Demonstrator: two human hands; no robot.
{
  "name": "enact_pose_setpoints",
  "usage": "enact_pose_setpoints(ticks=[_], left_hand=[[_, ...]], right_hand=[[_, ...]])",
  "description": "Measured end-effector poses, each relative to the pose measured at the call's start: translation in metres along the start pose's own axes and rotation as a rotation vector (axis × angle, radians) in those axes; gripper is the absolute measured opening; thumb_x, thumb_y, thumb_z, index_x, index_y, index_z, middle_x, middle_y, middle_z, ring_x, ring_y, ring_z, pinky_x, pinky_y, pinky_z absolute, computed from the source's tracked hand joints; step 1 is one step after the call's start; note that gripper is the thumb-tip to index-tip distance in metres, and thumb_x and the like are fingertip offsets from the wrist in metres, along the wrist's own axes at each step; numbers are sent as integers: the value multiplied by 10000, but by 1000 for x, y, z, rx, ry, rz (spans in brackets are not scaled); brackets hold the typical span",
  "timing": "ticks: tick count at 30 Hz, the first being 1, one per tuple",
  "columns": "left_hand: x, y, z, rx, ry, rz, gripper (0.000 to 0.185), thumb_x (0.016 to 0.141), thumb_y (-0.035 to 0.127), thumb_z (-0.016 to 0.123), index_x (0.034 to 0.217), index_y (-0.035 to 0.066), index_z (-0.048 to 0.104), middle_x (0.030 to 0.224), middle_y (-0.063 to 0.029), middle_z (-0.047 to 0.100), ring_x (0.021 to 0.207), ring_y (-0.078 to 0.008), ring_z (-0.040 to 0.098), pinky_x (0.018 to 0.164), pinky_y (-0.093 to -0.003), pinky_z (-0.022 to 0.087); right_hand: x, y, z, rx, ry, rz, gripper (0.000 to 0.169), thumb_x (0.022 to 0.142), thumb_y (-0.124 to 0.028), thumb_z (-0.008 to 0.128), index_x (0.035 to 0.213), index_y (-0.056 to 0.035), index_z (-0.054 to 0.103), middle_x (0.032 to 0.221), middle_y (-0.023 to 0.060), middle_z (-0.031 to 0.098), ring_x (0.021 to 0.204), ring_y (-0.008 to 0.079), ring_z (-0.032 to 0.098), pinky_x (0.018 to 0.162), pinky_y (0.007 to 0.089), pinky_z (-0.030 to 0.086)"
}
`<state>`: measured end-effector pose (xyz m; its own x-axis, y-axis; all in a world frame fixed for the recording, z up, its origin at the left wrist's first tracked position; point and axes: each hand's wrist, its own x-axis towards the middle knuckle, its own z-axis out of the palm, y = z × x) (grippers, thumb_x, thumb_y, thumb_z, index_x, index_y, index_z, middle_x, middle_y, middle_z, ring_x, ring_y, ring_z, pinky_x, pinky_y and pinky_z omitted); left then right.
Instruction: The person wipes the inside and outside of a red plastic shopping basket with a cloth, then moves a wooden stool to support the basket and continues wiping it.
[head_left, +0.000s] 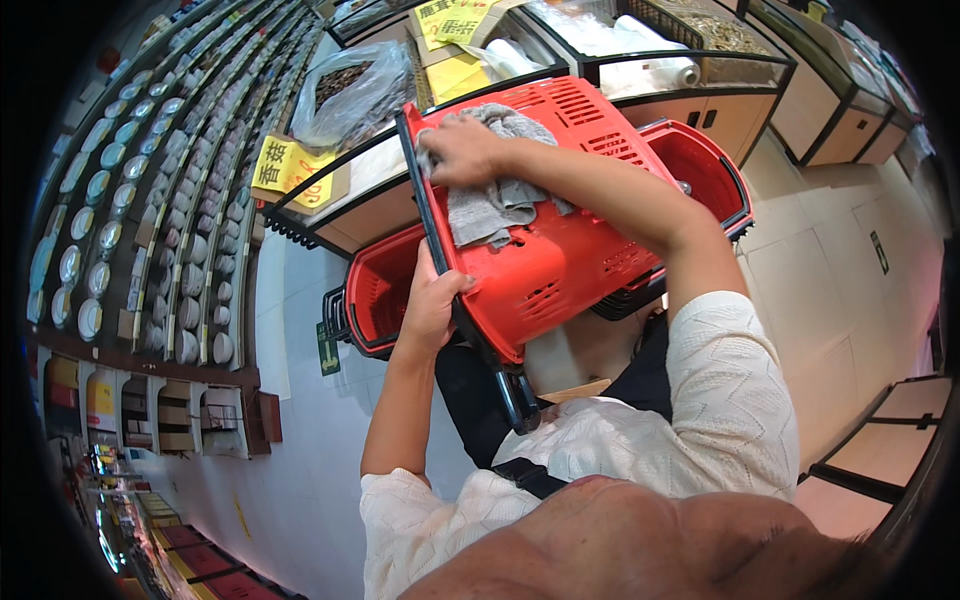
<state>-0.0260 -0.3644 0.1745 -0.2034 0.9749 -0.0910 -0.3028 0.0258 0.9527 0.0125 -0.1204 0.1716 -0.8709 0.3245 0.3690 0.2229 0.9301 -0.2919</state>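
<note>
A red plastic shopping basket (495, 277) lies tilted before me, its slotted outer side facing up. My left hand (433, 304) grips its black-edged rim at the near left, with the thumb over the red plastic. Further along that rim, my right hand (463, 152) holds a bunched grey cloth (491, 214) against the basket. Part of the cloth spreads over the red side, and my fingers hide some of it. A black handle (517, 401) hangs from the basket's near end, close to my body.
Other red baskets stand at the left (382, 300) and right (694, 169). Behind are framed display counters (675, 112) and a plastic bag of dark dried goods (345, 90). A yellow sign (292, 172) bears writing. Shelves of bowls and plates (150, 210) line the left.
</note>
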Motion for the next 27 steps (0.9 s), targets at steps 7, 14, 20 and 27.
enact_pose_setpoints(ticks=[7, 14, 20, 27], left_hand=[[6, 2, 19, 20, -27, 52, 661, 718, -34, 453, 1369, 2, 346, 1120, -127, 586, 892, -172, 628, 810, -308, 531], [10, -7, 21, -107, 15, 57, 613, 716, -41, 434, 1326, -41, 374, 1184, -180, 582, 999, -253, 631, 889, -356, 524], [9, -12, 21, -193, 94, 90, 549, 691, -55, 463, 1239, -33, 455, 1084, -133, 617, 914, -198, 633, 852, -311, 516], [7, -15, 22, -235, 59, 97, 496, 705, -65, 458, 1199, -31, 472, 1065, -128, 617, 913, -207, 634, 860, -329, 521]], right_hand=[[-63, 31, -22, -254, 90, -227, 588, 879, -504, 471, 1321, -118, 518, 1381, 109, 480, 1300, 323, 408, 1010, 571, 311], [-7, 113, -37, -307, -68, 393, 509, 873, -442, 453, 1312, -201, 545, 1336, 79, 542, 1239, 307, 482, 947, 597, 364], [-56, 135, -61, -431, -40, 563, 480, 838, -425, 517, 1185, -119, 645, 1261, 102, 591, 1210, 312, 501, 893, 611, 422], [-155, 92, -83, -493, 43, 640, 454, 836, -395, 512, 1152, -95, 642, 1206, 135, 585, 1185, 328, 507, 940, 566, 405]])
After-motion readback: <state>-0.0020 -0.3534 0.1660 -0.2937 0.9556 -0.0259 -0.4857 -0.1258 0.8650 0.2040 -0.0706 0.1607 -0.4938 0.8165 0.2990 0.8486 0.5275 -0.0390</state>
